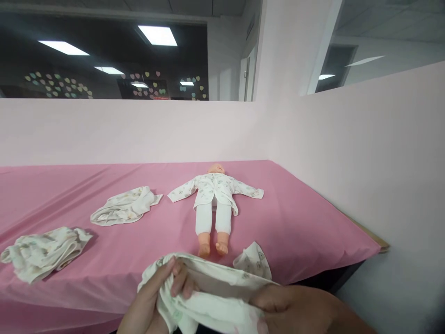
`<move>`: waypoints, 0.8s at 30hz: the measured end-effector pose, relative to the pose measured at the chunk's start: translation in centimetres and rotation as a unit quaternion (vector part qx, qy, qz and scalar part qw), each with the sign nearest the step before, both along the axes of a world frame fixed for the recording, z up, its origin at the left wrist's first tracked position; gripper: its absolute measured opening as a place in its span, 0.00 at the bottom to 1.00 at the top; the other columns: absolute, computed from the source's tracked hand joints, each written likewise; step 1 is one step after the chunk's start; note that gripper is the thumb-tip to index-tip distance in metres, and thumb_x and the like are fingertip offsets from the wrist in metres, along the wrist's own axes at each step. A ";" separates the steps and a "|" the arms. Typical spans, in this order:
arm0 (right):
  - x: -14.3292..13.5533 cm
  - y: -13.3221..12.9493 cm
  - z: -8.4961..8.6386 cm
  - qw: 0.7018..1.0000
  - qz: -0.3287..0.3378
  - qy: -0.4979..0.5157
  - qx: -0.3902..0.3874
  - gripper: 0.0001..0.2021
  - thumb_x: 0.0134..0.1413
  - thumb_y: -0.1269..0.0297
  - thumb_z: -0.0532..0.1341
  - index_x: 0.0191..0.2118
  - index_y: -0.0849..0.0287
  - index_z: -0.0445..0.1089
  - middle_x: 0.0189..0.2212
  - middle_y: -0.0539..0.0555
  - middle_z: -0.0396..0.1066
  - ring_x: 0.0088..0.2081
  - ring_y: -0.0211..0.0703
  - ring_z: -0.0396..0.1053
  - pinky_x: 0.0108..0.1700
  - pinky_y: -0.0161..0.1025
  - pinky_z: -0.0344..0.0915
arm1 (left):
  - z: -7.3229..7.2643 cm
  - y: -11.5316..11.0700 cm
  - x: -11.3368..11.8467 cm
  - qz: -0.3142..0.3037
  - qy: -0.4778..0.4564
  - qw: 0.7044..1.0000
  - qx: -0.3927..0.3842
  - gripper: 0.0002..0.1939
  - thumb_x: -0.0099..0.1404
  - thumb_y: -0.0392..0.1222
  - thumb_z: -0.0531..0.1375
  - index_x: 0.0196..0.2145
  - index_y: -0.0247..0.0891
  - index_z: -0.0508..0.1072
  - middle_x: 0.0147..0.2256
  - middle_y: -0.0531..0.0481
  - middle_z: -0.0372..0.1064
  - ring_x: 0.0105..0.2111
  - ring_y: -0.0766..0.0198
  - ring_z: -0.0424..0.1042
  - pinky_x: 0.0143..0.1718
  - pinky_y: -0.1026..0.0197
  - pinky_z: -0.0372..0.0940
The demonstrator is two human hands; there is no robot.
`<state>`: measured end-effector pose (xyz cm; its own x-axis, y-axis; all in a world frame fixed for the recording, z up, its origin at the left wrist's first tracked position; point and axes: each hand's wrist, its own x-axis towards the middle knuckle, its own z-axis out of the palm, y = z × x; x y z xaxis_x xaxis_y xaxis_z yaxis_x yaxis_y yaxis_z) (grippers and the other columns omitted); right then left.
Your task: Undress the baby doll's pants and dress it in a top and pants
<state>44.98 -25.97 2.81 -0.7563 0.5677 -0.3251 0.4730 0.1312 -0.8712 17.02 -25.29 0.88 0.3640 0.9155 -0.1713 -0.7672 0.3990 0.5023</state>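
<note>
My left hand (163, 290) is closed on a white printed baby garment (219, 273), its fingers curled over the edge of a wide opening. At the other end of that opening, my right hand (288, 304) grips the cloth, with its fingers partly hidden by fabric. Between the hands the opening is stretched wide. Beyond them a baby doll (222, 241) lies on its back, feet toward me, in white leggings (203, 218) and a printed jacket (213, 188) with sleeves spread. A piece of printed cloth (253, 260) lies near its feet; whether it joins the held garment I cannot tell.
A pink sheet (295, 222) covers the table. To the left lie two crumpled printed baby garments, a nearer one (47, 253) and a farther one (125, 206). A pale wall (139, 132) rises behind, and another wall (382, 162) stands along the right side.
</note>
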 end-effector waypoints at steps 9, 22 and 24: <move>-5.6 8.5 0.0 0.908 -0.153 -0.034 0.388 0.15 0.59 0.68 0.54 0.51 0.56 0.69 0.47 0.54 0.67 0.50 0.42 0.62 0.55 0.42 0.58 | -5.9 1.3 3.2 0.042 -0.002 0.983 -0.180 0.11 0.61 0.35 0.63 0.42 0.31 0.72 0.35 0.45 0.73 0.36 0.64 0.75 0.43 0.63 0.70; -8.7 11.8 1.7 0.877 0.101 -0.142 0.448 0.11 0.56 0.75 0.51 0.33 0.61 0.71 0.48 0.55 0.68 0.52 0.45 0.61 0.53 0.44 0.59 | -3.3 0.7 4.2 0.062 0.021 0.988 -0.141 0.26 0.60 0.37 0.64 0.56 0.33 0.68 0.50 0.38 0.71 0.49 0.50 0.72 0.51 0.51 0.68; -9.4 11.6 1.6 0.867 0.103 -0.175 0.455 0.07 0.54 0.73 0.54 0.30 0.61 0.69 0.45 0.54 0.67 0.51 0.47 0.61 0.51 0.46 0.59 | -3.0 0.8 4.2 0.073 0.018 0.988 -0.138 0.26 0.60 0.36 0.63 0.56 0.33 0.68 0.49 0.39 0.72 0.49 0.49 0.72 0.52 0.50 0.68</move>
<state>35.60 -14.35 4.43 -0.8176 0.5741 -0.0436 0.5723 0.8019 -0.1717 21.18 -24.52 -2.16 0.2211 0.8745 -0.4317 -0.8106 0.4109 0.4172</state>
